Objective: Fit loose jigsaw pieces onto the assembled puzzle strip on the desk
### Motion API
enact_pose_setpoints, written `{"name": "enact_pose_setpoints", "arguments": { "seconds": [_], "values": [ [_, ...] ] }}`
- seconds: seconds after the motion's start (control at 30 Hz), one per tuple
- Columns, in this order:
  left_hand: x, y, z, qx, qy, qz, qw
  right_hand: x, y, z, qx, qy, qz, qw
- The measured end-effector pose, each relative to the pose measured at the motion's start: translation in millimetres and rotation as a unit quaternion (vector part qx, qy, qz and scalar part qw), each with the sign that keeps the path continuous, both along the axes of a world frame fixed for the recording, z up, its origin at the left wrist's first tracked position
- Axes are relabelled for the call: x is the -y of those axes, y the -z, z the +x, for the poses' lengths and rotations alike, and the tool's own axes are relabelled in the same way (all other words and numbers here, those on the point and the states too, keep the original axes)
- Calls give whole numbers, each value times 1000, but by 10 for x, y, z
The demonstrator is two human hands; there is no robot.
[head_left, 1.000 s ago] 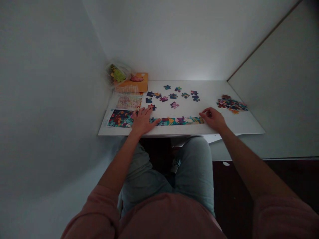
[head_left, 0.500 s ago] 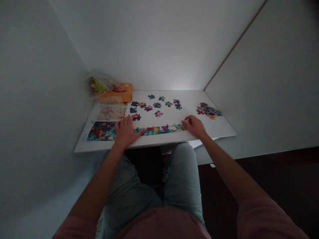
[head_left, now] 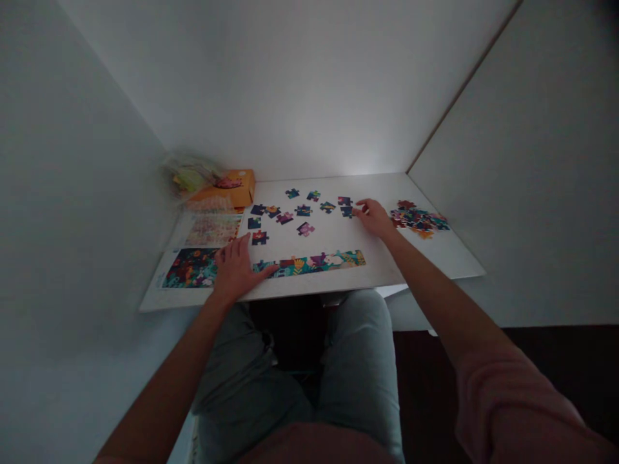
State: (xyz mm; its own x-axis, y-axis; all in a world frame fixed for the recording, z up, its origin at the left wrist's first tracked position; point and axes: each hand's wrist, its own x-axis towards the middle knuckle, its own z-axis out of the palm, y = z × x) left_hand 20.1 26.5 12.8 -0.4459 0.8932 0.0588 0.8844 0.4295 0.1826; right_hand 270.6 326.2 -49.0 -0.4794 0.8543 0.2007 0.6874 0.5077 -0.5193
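Spread flat and holding nothing, the left hand (head_left: 235,270) rests on the white table (head_left: 314,241), its fingers fanned and its thumb reaching to the near end of the assembled strip of jigsaw pieces (head_left: 309,263). Beyond the far end of that strip, the right hand (head_left: 374,218) reaches forward in a narrow pinch, its fingertips (head_left: 358,209) just beside a dark jigsaw piece (head_left: 347,211); the dim light and slight blur make it impossible to tell whether they hold a piece. Loose jigsaw pieces (head_left: 303,210) lie scattered beyond the strip, and a heap of jigsaw pieces (head_left: 418,220) sits past its far end, the pieces overlapping so that their shapes are hard to separate. Past the near end lie a dark floral printed sheet (head_left: 191,268) and a paler printed sheet (head_left: 213,230), the first partly covered by the left hand. Farther back in that direction are an orange box (head_left: 240,187) and a clear plastic bag (head_left: 188,175), whose contents are too blurred to make out.
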Motion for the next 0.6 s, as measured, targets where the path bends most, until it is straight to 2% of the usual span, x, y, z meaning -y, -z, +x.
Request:
{"name": "enact_pose_setpoints", "arguments": {
  "seconds": [0.13,0.33,0.47,0.6],
  "values": [
    [-22,2,-10,8,7,-10,1000,-354,142,-250,23,72,-9,997],
    [-31,24,-41,17,15,-1,1000,-402,292,-325,25,100,63,993],
    [1,21,-46,39,23,13,999,-395,307,-285,-67,89,55,992],
    [53,29,-76,50,37,20,998,-336,293,-272,-207,27,73,975]
  ]
}}
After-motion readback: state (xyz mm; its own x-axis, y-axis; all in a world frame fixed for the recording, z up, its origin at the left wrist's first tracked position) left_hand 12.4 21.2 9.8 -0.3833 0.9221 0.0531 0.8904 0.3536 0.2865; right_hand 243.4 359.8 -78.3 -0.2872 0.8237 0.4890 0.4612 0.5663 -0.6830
